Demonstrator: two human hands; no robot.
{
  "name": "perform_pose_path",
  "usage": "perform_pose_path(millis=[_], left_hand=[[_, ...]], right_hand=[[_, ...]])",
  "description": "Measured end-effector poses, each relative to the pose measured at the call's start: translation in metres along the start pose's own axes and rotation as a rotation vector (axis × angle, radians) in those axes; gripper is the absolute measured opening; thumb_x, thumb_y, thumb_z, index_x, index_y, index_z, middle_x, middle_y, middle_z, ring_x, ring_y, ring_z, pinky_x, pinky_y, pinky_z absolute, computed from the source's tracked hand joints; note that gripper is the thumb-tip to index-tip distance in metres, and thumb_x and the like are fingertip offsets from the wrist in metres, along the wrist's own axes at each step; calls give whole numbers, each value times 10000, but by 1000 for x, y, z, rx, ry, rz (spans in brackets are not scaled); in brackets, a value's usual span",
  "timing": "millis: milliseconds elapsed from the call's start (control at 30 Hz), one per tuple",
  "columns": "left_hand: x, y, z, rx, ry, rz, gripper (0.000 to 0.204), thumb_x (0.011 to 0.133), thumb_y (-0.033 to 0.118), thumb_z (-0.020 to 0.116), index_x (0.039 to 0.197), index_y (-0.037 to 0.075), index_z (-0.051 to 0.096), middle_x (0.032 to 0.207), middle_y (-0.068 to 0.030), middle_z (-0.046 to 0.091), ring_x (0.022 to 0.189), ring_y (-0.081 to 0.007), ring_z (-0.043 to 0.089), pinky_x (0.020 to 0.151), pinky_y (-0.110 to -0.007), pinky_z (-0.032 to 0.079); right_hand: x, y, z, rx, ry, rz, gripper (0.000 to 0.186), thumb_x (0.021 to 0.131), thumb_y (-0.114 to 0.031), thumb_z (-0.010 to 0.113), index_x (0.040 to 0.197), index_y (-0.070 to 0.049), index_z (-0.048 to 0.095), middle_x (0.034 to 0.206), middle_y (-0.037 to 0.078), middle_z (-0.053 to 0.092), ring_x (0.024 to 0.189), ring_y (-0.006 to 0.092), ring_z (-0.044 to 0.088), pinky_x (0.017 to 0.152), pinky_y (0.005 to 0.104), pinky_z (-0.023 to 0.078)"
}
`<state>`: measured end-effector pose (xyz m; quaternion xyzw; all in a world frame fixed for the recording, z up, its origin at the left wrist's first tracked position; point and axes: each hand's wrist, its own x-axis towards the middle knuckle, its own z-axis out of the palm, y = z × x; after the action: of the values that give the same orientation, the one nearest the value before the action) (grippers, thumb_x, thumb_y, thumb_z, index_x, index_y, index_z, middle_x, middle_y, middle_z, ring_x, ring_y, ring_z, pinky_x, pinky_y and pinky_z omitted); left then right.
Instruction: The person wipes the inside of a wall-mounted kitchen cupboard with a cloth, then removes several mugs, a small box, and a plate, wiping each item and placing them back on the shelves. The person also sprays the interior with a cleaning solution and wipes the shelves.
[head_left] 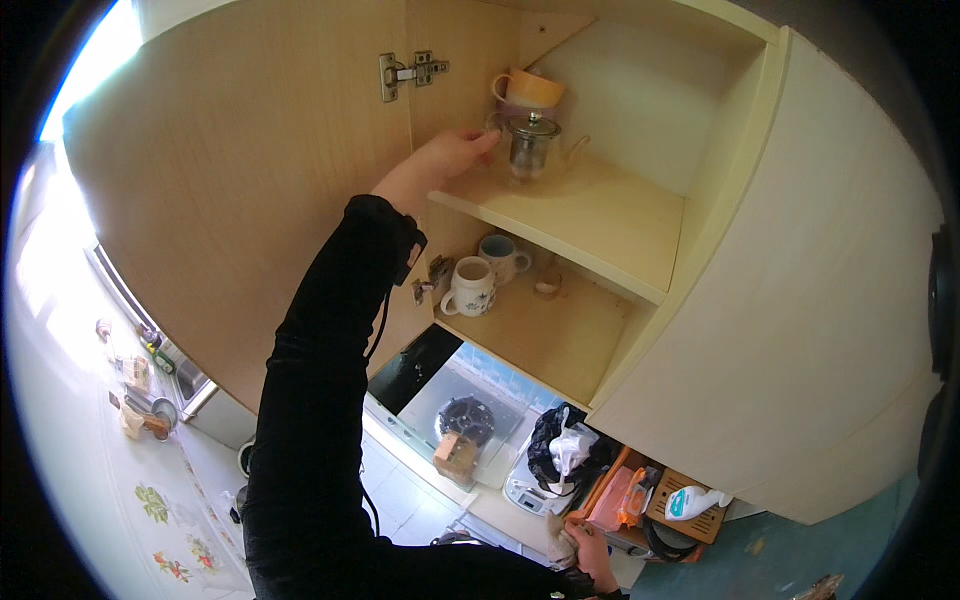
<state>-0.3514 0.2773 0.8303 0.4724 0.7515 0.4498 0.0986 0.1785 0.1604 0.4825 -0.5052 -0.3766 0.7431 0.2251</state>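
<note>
My left hand (458,157) reaches up into the open wall cabinet, its fingers closed at the handle side of a clear glass teapot (529,150). The teapot has a metal strainer and lid, and its spout points right. It stands upright on the upper shelf (600,215). Behind it, an orange cup (536,89) rests on top of a purplish piece. Low in the view, my right hand (594,556) is closed around a beige cloth (560,540), near the counter's edge. Part of that hand's grip is hidden.
A white patterned mug (470,287), a grey-blue mug (503,258) and a small glass item (547,283) stand on the lower shelf. The open cabinet door (250,180) is at left. Below are a gas burner (466,421), a white scale (530,488) with bags, and an orange bin (610,495).
</note>
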Motion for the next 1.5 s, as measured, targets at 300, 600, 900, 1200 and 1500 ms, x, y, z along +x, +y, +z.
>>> perform_pose_path(millis=[300, 600, 900, 1200, 1500], left_hand=[[-26, 13, -2, -38, 11, -45, 549, 949, 526, 492, 1078, 17, 654, 982, -82, 679, 860, -174, 616, 745, -327, 488], [11, -1, -8, -55, 214, -258, 558, 891, 525, 568, 951, -21, 665, 903, -181, 678, 898, -285, 664, 758, -405, 523], [27, 4, -3, 595, 352, 72, 443, 813, 418, 661, 1019, 27, 691, 997, -198, 684, 978, -369, 651, 822, -436, 527], [20, 19, -12, 881, 359, 2, 207, 834, 180, 619, 971, 62, 719, 998, -174, 694, 953, -329, 678, 774, -420, 559], [48, 7, 1, 1009, 430, 120, 193, 871, 132, 571, 938, 86, 747, 996, -140, 709, 939, -286, 693, 751, -385, 568]], right_hand=[[-6, -9, 2, -95, 26, -67, 196, 862, -132, 667, 996, 12, 666, 932, 83, 659, 836, 156, 633, 758, 273, 519], [-1, -20, 11, -151, -32, -22, 235, 908, -158, 628, 1053, 20, 679, 989, 57, 668, 905, 118, 611, 831, 212, 470], [21, 12, -13, -193, -5, -44, 259, 910, -179, 622, 1073, 15, 672, 962, 55, 680, 869, 124, 622, 789, 228, 482], [23, 21, -18, -169, 37, -81, 270, 882, -169, 666, 1054, 39, 669, 955, 81, 684, 839, 139, 641, 764, 233, 503], [26, 27, -18, -143, 30, -84, 259, 869, -161, 678, 1038, 35, 674, 931, 77, 684, 823, 132, 639, 748, 242, 505]])
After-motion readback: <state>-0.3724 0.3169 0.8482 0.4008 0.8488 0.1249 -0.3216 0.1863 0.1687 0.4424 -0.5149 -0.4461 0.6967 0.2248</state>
